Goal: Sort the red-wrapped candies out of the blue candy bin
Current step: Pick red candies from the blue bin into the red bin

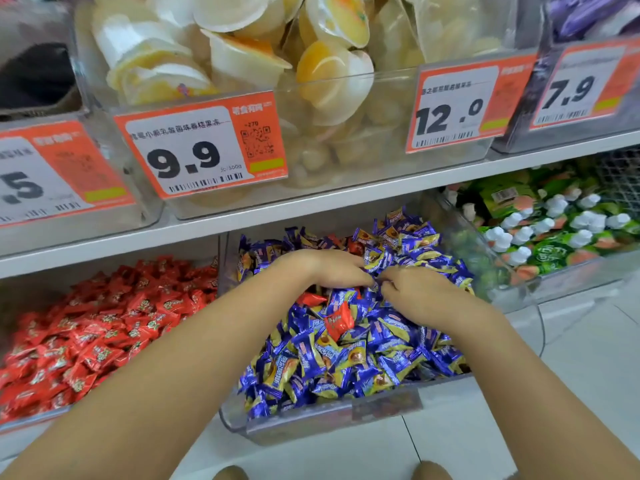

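While both hands dig | left hand [332, 268], right hand [415, 289]: grasp unclear | red-wrapped candies [337, 320]: 3

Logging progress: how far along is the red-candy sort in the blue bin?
Done: cannot tell; the red bin beside it is already full. In hand: left hand and right hand dig among blue wrappers mid-bin; what they pinch is unclear. Left: at least three red candies remain, one mid-pile, one under the left wrist, one near the back.
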`<state>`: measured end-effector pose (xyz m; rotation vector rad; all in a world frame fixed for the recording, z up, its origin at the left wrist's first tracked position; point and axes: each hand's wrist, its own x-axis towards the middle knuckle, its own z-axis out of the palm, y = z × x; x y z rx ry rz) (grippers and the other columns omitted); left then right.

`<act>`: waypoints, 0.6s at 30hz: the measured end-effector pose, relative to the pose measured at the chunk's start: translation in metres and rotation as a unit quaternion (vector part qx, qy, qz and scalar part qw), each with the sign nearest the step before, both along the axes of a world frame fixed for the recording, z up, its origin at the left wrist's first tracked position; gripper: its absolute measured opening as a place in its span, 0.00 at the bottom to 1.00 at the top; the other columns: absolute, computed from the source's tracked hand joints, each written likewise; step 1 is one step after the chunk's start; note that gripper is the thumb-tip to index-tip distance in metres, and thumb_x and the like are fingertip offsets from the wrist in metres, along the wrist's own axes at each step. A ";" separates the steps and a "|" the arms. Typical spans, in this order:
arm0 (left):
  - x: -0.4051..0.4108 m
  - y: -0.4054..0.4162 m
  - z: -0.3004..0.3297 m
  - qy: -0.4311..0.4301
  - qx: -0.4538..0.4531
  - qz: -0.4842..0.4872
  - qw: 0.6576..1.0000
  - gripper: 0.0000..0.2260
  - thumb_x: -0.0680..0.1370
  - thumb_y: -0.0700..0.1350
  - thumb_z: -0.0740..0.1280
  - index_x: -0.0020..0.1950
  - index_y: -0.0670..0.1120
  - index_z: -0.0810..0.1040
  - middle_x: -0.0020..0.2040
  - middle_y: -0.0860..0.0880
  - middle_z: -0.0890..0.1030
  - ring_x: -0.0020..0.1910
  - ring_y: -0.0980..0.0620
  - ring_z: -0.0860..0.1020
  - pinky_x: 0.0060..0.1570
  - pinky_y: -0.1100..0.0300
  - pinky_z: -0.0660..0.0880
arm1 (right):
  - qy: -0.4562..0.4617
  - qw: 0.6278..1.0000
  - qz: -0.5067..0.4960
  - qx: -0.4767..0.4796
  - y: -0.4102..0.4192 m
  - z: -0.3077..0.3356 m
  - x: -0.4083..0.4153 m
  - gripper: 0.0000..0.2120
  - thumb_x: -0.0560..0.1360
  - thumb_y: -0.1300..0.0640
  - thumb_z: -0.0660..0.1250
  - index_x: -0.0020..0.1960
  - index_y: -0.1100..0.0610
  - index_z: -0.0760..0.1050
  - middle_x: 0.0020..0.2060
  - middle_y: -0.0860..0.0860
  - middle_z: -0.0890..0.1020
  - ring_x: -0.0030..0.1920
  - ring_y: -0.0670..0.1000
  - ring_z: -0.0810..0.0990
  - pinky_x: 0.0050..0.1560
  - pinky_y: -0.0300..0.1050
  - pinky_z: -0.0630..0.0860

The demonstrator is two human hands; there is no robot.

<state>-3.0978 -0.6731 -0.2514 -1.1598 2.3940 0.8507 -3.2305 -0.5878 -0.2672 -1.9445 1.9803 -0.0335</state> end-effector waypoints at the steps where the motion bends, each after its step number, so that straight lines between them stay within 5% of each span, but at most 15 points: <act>1: 0.007 0.006 0.006 0.039 0.008 0.006 0.999 0.09 0.81 0.53 0.59 0.50 0.47 0.68 0.43 0.49 0.69 0.40 0.51 0.65 0.39 0.58 0.62 | 0.003 1.000 0.001 0.005 -0.001 -0.002 0.000 0.16 0.81 0.54 0.52 0.64 0.57 0.70 0.56 0.58 0.78 0.55 0.58 0.75 0.50 0.49 0.72; 6: 0.043 0.047 0.020 0.099 -0.101 -0.067 0.988 0.10 0.80 0.51 0.61 0.40 0.53 0.66 0.37 0.54 0.71 0.38 0.51 0.69 0.40 0.55 0.66 | -0.022 0.999 0.000 -0.045 0.005 0.005 0.002 0.16 0.81 0.55 0.53 0.65 0.57 0.72 0.54 0.57 0.80 0.51 0.56 0.76 0.44 0.46 0.68; 10: 0.078 0.065 0.017 0.089 -0.214 -0.091 0.969 0.10 0.81 0.56 0.57 0.55 0.52 0.72 0.50 0.50 0.78 0.48 0.49 0.75 0.50 0.53 0.72 | -0.039 0.992 -0.012 -0.118 0.021 0.015 0.005 0.16 0.81 0.49 0.55 0.63 0.52 0.75 0.48 0.51 0.81 0.42 0.50 0.75 0.38 0.44 0.69; 14: 0.106 0.072 0.021 0.150 -0.193 -0.015 0.970 0.19 0.80 0.61 0.54 0.70 0.59 0.67 0.53 0.55 0.81 0.51 0.56 0.77 0.51 0.59 0.72 | -0.108 0.985 0.007 -0.131 0.048 0.037 0.009 0.23 0.67 0.28 0.60 0.54 0.39 0.76 0.53 0.42 0.78 0.52 0.45 0.76 0.53 0.47 0.75; 16: 0.110 0.078 0.026 0.146 -0.157 0.009 0.977 0.26 0.76 0.66 0.54 0.74 0.61 0.62 0.62 0.55 0.78 0.59 0.56 0.75 0.59 0.59 0.71 | -0.150 0.986 0.063 -0.035 0.062 0.047 0.013 0.31 0.60 0.26 0.65 0.62 0.32 0.70 0.62 0.38 0.70 0.64 0.41 0.69 0.63 0.43 0.69; 18: 0.107 0.089 0.025 0.090 -0.153 -0.001 0.984 0.36 0.71 0.72 0.55 0.76 0.59 0.56 0.72 0.54 0.68 0.69 0.54 0.67 0.69 0.55 0.63 | -0.089 0.987 0.126 0.051 0.069 0.040 0.018 0.40 0.62 0.30 0.69 0.70 0.30 0.57 0.72 0.39 0.58 0.73 0.43 0.57 0.70 0.43 0.60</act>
